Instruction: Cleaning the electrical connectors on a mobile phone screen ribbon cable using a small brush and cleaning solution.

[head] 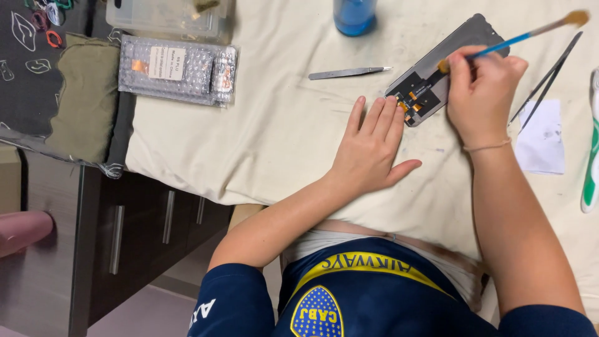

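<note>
While pinching a blue-handled brush [518, 37], right hand [483, 87] overlaps phone screen panel [437, 72] near cloth's [281, 137] far edge; left hand [371, 146] flat, empty, fingertips touching panel's near end.

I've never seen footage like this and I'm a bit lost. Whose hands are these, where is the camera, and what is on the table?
The camera sits on the person's head and looks down, so both hands are their own. The left hand lies flat on a cream cloth, its fingertips touching a phone screen panel that lies back side up. The right hand holds a brush with its tip on the panel. Nearby lie tweezers, a second, darker pair, a bubble-wrap packet and a blue bottle.
</note>
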